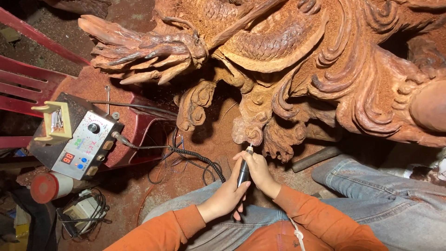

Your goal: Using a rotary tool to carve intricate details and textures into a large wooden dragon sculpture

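Observation:
A large reddish wooden dragon carving [297,60] fills the upper half of the head view, with scales, curls and a claw. Both my hands grip a slim black rotary handpiece [244,170]; its tip touches a lower curl of the carving [253,135]. My left hand [230,193] wraps the handpiece's lower body. My right hand [258,169] closes on its upper part from the right. A coiled black cable [195,155] runs from the handpiece to a grey control box [81,144] with a knob and red digits.
The control box rests on a red plastic chair [139,123] at left. A yellow holder with several bits [56,122] sits on the box. A red-capped can [46,187] and a small device with wires [83,211] lie on the dusty floor. My knees in jeans [371,186] are below.

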